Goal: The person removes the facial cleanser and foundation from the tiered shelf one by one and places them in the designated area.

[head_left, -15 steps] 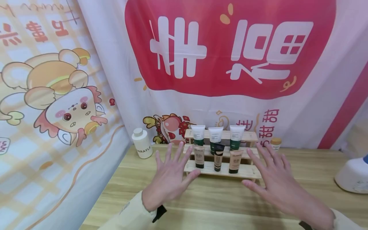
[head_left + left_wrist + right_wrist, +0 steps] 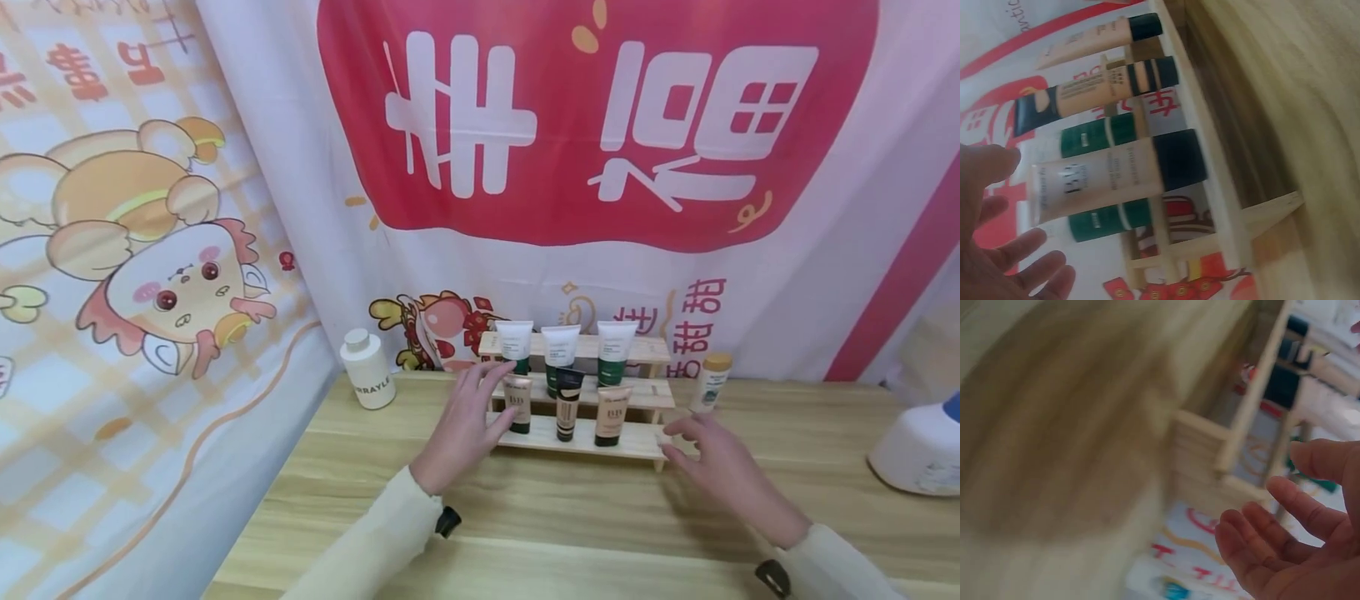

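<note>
Left hand [image 2: 463,427] and right hand [image 2: 723,471] have bent their fingers in from a wide spread, coming beside the ends of the wooden rack [image 2: 641,438]. Left fingers stand apart, beside the nearest BB tube [image 2: 1113,175]; contact cannot be told. Right fingers are apart, loosely bent; beyond them a gold-capped bottle [image 2: 709,387] stands on the desk [image 2: 570,517].
</note>
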The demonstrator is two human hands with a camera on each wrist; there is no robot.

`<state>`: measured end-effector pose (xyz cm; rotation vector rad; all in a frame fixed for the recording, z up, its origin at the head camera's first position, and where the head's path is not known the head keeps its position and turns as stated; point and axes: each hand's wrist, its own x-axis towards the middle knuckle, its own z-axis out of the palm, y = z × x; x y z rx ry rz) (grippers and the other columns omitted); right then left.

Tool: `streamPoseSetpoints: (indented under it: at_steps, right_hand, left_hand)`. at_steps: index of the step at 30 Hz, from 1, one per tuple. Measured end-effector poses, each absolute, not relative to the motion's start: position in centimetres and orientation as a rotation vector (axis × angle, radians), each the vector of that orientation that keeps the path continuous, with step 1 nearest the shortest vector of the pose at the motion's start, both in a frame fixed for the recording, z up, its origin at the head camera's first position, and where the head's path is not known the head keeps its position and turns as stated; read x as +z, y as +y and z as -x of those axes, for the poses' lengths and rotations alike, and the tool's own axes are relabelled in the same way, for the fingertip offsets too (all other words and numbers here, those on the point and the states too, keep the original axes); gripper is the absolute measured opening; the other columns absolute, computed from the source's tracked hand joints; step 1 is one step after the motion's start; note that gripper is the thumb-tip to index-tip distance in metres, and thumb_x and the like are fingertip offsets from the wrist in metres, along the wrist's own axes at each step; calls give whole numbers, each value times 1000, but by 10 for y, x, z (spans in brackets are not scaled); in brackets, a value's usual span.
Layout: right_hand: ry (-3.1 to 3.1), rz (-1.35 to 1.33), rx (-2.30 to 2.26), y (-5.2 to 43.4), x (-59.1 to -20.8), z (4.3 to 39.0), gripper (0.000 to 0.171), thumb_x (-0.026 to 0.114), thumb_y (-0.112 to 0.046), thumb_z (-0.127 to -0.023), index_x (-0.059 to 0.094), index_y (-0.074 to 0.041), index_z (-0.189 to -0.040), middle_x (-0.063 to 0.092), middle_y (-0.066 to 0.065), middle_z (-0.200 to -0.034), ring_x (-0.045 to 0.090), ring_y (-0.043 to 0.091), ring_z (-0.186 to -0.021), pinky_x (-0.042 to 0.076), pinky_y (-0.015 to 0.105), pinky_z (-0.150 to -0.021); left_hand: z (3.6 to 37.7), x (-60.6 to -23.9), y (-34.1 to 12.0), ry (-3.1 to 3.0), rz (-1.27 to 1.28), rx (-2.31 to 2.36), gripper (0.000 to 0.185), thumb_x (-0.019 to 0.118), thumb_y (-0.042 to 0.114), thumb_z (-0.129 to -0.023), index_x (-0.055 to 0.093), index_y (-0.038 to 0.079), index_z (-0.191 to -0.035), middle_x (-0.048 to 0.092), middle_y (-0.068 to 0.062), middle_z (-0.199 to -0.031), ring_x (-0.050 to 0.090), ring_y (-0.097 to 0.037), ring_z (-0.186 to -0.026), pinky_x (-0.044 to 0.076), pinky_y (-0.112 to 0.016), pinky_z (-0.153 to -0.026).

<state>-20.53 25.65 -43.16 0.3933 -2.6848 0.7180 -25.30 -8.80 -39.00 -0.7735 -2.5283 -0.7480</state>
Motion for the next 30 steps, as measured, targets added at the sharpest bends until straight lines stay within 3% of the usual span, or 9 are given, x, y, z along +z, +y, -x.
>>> streamPoseSetpoints:
  at_steps: [11,17,21,25,30]
  right_hand:
    - [-2704,-311,802,266,-457,219,20,72,-10,-82,67,-1,-99,61,12,-98,61,31,-83,51,49,-72]
    - [-2730,-267,848,266,-459,220,21,71,-11,-83,66,-1,-100,62,12,-98,61,34,-87,50,51,-74]
    - [-2752,-243,870,266,-459,221,20,71,-10,-83,66,-1,-100,62,13,-99,61,33,-87,50,51,-74]
    - [-2766,-225,880,266,-459,221,18,70,-10,-84,66,-1,-99,62,13,-98,61,32,-87,50,50,-74]
    - [-2762,-226,881,266,-460,221,17,69,-9,-84,66,-1,-99,63,14,-98,61,32,-86,50,50,-74]
  left_hand:
    - [268,-411,-77,-2477,749,-786,57,71,24,-86,46,17,-136,50,-3,-123,46,-18,-111,42,-40,-93]
    - [274,-422,-73,-2454,754,-870,42,63,18,-92,46,9,-130,55,-5,-121,52,-19,-109,44,-38,-94]
    - [274,-422,-82,-2399,708,-1005,40,61,17,-93,44,11,-129,59,-3,-106,58,-13,-90,52,-28,-75]
    - [275,-409,-105,-2334,626,-1139,44,64,12,-90,43,13,-128,60,-4,-93,56,-14,-70,50,-24,-54]
    - [291,-400,-137,-2398,437,-1126,40,65,12,-89,47,13,-125,59,-4,-88,55,-15,-69,49,-27,-55]
